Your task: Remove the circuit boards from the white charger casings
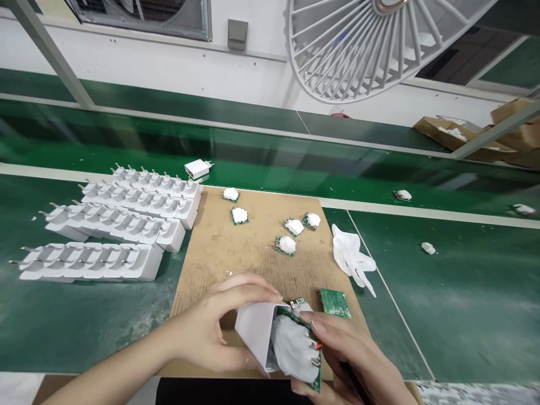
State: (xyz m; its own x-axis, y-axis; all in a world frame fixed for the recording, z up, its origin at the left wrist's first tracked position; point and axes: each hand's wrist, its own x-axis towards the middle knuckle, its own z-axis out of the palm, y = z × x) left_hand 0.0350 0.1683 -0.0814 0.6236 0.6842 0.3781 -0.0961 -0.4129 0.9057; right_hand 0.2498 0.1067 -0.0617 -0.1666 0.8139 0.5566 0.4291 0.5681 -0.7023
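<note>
In the head view, my left hand (223,326) is closed around a white plastic charger housing (255,332), its open end turned right. My right hand (354,354) grips a green circuit board coated with whitish putty (295,346), whose left edge sits at the mouth of the housing. A thin dark stick-like tool (354,382) lies under the right hand's fingers; its ends are hidden. Just beyond my fingers, a small board with a metal port (300,306) is partly covered. A bare green circuit board (333,302) lies beside it.
Cardboard (253,264) covers the bench in front of me, with several putty-coated boards (287,245) on it. Rows of white housings with pins (88,261) stand at left, near a single charger (198,168). A white glove (352,253) lies right; a fan (379,45) hangs above.
</note>
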